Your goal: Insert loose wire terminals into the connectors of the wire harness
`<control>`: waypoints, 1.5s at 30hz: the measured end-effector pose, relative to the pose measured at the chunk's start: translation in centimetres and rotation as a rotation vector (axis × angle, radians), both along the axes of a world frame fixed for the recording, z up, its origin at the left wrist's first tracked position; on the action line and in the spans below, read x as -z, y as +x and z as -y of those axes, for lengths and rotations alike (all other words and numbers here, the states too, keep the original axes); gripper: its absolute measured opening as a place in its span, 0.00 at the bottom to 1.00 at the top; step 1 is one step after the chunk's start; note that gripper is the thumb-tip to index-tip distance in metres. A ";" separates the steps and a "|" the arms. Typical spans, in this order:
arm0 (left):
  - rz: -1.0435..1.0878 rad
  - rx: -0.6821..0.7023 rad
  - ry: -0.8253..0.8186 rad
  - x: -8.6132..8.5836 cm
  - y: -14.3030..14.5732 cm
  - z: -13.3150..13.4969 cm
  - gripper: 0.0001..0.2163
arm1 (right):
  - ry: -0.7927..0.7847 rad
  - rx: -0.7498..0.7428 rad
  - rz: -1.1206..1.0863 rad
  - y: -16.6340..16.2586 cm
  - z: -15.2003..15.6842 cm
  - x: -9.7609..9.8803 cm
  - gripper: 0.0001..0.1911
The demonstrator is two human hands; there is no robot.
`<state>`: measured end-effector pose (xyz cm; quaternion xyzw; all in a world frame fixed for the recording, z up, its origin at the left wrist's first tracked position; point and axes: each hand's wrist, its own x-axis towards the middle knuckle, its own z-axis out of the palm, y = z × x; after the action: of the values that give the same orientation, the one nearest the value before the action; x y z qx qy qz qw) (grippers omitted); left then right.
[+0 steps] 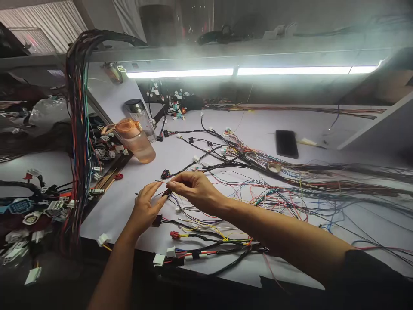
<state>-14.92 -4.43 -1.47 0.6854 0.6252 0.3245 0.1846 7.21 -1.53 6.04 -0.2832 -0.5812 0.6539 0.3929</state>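
My left hand [147, 206] is closed, its thumb against a small dark connector [167, 193] that the fingers partly hide. From the right, my right hand [192, 185] meets it, thumb and forefinger pinched on a thin reddish wire [163, 181] whose end reaches toward the left fingertips. Just beyond the hands lies a black connector [165, 174] on a sleeved cable branch. Below them, a red connector [174, 234] with a yellow wire and white connectors [159, 259] lie near the table's front edge.
A large wire harness [248, 161] spreads over the white table. An orange-lidded bottle [137, 142] and a black-lidded bottle [142, 116] stand at the left. A thick wire bundle [77, 129] hangs from the shelf. A phone [286, 143] and a tape roll [273, 168] lie right.
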 end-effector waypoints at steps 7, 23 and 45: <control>-0.170 0.113 -0.131 1.0 -0.5 -0.5 0.20 | -0.060 -0.025 -0.075 0.0 0.6 0.2 0.20; -0.063 0.194 -0.119 -1.3 -2.0 -1.1 0.17 | -0.011 0.011 -0.032 0.6 2.0 -0.1 0.19; 1.032 0.031 0.154 -2.3 2.6 1.8 0.27 | 0.229 0.090 0.442 -0.5 4.1 -0.5 0.13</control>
<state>-12.30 -6.21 0.86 0.4570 0.4170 0.6624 0.4226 6.71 -5.61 6.56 -0.3984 -0.7102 0.4878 0.3145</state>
